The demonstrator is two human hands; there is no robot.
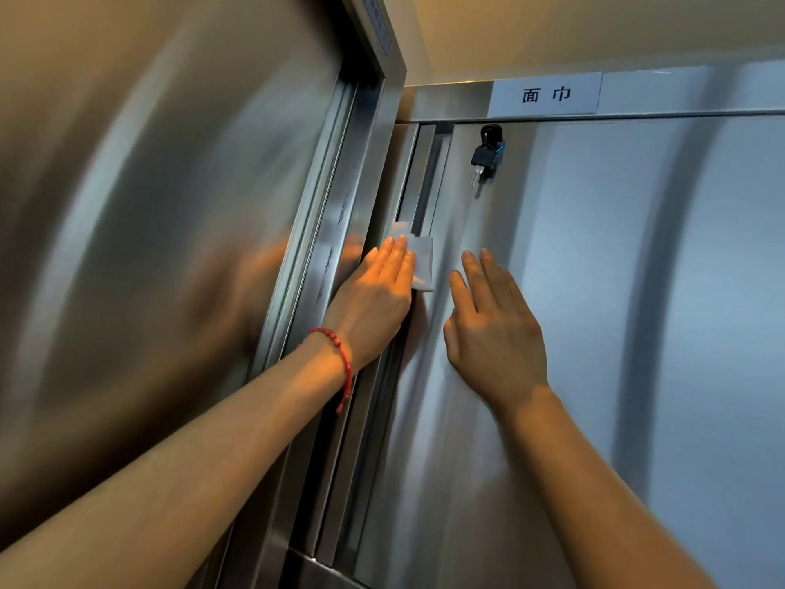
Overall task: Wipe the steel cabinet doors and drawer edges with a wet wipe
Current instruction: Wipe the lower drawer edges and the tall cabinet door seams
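A tall steel cabinet door (616,291) fills the right half of the view. Along its left edge runs a recessed vertical handle channel (420,180). My left hand (374,299), with a red bead bracelet on the wrist, presses a white wet wipe (421,259) flat against the lower part of that channel with straight fingers. My right hand (492,329) lies flat on the door face just right of the wipe, fingers straight and slightly spread, holding nothing.
A second steel door (148,248) stands at an angle on the left, with its frame edge (340,231) beside my left hand. A black key (486,153) hangs in the lock above my right hand. A white label (546,94) with two characters sits on the top rail.
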